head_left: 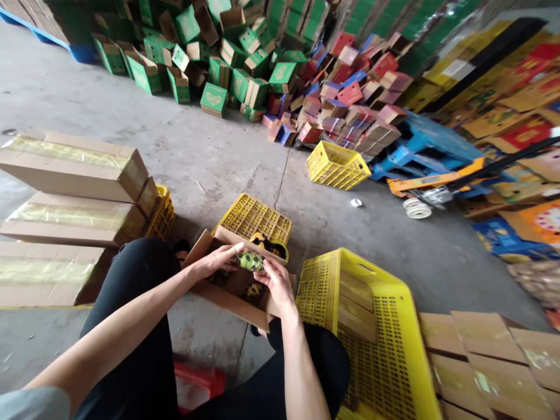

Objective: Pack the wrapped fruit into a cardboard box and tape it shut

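Green and spotted, a small toy (250, 261) sits low in the middle of the frame, pinched between both hands over an open cardboard box (231, 291) on the person's lap. Left hand (219, 258) curls its fingers onto the toy's left end; right hand (275, 284) closes on it from the right (thumb uppermost). A yellow crate (376, 332) stands just right of the box.

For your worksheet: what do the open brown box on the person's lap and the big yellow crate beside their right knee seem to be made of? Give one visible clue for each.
Open brown box: probably cardboard, matte, with thin folded flaps. Big yellow crate: looks like moulded plastic, slightly glossy, with a regular grid of holes.
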`<state>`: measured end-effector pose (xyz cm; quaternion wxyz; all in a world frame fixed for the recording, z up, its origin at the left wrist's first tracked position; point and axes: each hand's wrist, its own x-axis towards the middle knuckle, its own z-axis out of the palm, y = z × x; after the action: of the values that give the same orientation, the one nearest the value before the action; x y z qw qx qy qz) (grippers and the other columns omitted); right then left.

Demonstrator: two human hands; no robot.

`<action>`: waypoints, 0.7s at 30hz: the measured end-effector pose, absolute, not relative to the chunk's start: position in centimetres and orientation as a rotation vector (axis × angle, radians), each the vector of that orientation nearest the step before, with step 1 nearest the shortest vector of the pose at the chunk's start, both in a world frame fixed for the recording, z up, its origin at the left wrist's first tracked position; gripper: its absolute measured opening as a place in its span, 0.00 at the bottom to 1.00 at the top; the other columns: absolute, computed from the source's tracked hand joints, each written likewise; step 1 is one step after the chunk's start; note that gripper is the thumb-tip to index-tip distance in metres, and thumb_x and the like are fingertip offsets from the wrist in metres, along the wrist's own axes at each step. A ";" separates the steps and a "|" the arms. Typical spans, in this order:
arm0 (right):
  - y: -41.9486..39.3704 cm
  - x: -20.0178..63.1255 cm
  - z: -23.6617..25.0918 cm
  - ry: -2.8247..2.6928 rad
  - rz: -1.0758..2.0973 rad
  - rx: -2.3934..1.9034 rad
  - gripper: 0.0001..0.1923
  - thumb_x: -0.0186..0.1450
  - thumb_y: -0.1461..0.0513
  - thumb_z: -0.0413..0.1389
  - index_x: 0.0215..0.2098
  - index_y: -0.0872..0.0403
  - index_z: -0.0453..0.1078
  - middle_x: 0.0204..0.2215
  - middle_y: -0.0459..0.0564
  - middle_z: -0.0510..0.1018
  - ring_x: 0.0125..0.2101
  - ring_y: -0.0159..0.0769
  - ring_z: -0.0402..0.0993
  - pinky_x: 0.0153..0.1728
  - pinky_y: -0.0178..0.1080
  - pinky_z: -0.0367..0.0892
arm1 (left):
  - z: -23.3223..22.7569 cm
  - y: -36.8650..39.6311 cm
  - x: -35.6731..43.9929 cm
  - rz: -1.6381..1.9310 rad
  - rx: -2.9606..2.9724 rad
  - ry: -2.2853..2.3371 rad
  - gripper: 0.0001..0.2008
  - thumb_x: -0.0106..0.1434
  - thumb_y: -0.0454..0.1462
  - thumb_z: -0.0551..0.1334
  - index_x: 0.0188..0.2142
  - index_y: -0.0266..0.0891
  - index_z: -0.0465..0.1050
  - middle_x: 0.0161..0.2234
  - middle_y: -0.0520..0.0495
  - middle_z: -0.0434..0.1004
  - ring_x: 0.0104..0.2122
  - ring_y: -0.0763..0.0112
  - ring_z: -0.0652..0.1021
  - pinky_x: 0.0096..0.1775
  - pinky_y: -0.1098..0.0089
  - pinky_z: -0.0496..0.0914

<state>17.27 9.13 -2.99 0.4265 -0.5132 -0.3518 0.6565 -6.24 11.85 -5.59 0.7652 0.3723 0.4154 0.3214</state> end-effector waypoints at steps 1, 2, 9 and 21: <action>9.2 17.3 -3.0 -0.855 1.637 -1.290 0.25 0.56 0.45 0.75 0.43 0.51 0.82 0.38 0.48 0.85 0.30 0.35 0.83 0.36 0.39 0.82 | -5.4 11.8 -6.2 0.717 0.828 0.881 0.42 0.62 0.66 0.66 0.62 0.39 0.78 0.61 0.34 0.78 0.60 0.44 0.76 0.53 0.57 0.75; 9.2 17.3 -3.0 -0.834 1.636 -1.297 0.25 0.56 0.45 0.75 0.42 0.52 0.82 0.36 0.47 0.85 0.29 0.35 0.83 0.35 0.38 0.82 | -5.3 11.8 -6.2 0.731 0.851 0.861 0.41 0.61 0.64 0.68 0.62 0.39 0.77 0.61 0.34 0.78 0.60 0.45 0.76 0.52 0.58 0.74; 9.2 17.4 -3.4 -0.864 1.666 -1.352 0.28 0.61 0.39 0.69 0.41 0.52 0.80 0.34 0.50 0.86 0.29 0.35 0.83 0.33 0.37 0.82 | -5.1 12.0 -5.9 0.723 0.976 0.891 0.38 0.54 0.55 0.79 0.59 0.37 0.79 0.52 0.37 0.84 0.48 0.54 0.81 0.43 0.65 0.73; 8.9 17.5 -2.7 -1.211 1.641 -1.312 0.31 0.61 0.42 0.70 0.56 0.47 0.80 0.52 0.52 0.85 0.47 0.47 0.83 0.46 0.45 0.81 | -4.8 11.7 -5.7 0.805 1.022 1.005 0.34 0.61 0.63 0.69 0.46 0.35 0.84 0.37 0.44 0.85 0.35 0.64 0.78 0.36 0.68 0.68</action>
<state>17.54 8.91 -2.66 0.3506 -0.5065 -0.4677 0.6338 -5.66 11.69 -4.80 0.6808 0.4553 0.4480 0.3585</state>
